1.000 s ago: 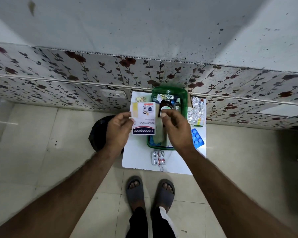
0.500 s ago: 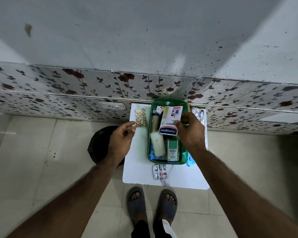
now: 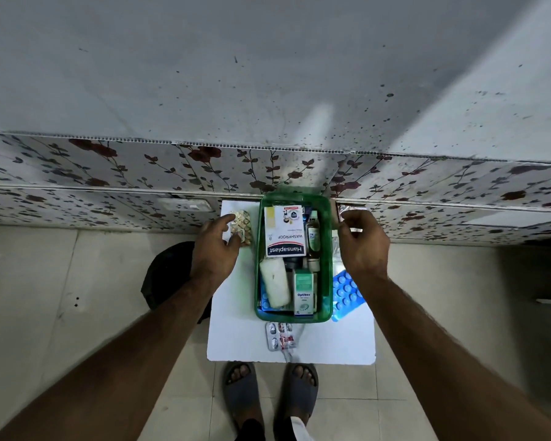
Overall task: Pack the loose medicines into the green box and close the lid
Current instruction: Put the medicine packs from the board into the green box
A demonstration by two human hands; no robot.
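Lying beside the green plastic box (image 3: pixel 326 275), a light, crinkly strip of yellow tablets (image 3: pixel 243 225) is pinched by the left hand (image 3: pixel 215 251); edges grip best. The right hand (image 3: pixel 363 245) closes on foil blisters (image 3: pixel 350 218), grasp unclear.

floral wall panel (image 3: pixel 109 173), grey sandals (image 3: pixel 269 394)

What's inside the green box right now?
In the green box: a Hansaplast packet on top, a white roll, an Optibex carton and a bottle. Something blue shows underneath, mostly covered, so I can't tell what.
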